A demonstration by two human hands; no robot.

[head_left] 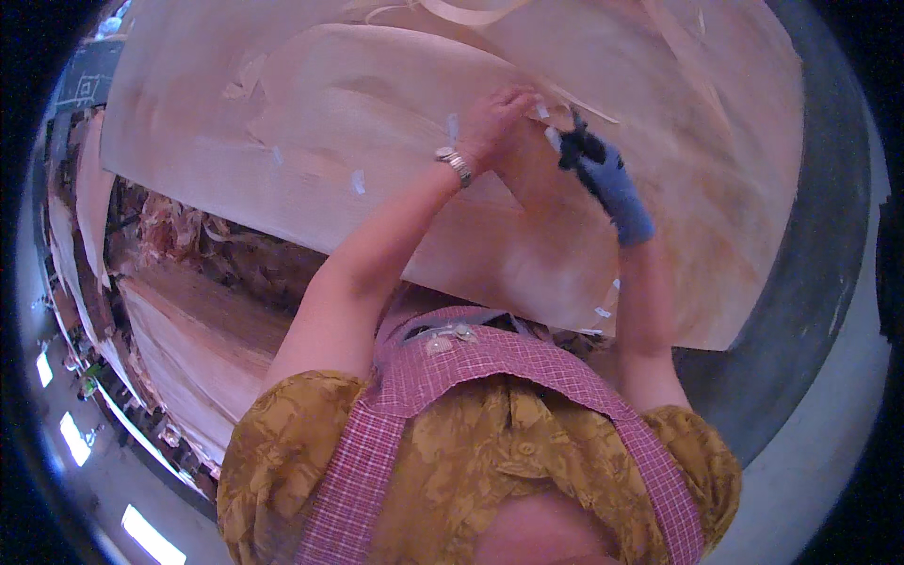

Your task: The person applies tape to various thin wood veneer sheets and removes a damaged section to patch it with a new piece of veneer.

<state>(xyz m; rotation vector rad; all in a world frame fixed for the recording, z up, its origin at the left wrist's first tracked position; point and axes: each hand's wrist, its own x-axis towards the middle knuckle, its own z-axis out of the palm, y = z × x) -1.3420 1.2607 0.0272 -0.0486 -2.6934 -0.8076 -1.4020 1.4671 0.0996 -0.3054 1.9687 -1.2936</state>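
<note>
A large pale wood veneer sheet (320, 85) lies spread in front of me. My left hand (499, 122), bare and wearing a metal-band watch (454, 165), rests on it with its fingers stretched toward a small white tape piece (541, 110). Just to the right, my right hand (598, 174) wears a blue glove with black fingers. Those fingers are bent together beside another white tape piece (553, 139); what they hold, if anything, is too dark to make out. More tape pieces (358, 182) are stuck about the sheet, and a thin veneer strip (584, 105) lies beyond my hands.
Stacked veneer (193, 339) with ragged brown scraps (188, 226) lies at the lower left. A curled loose strip (476, 13) sits at the far edge. Dark floor (810, 282) borders the sheet's right side. Bright windows (151, 537) show at the far left.
</note>
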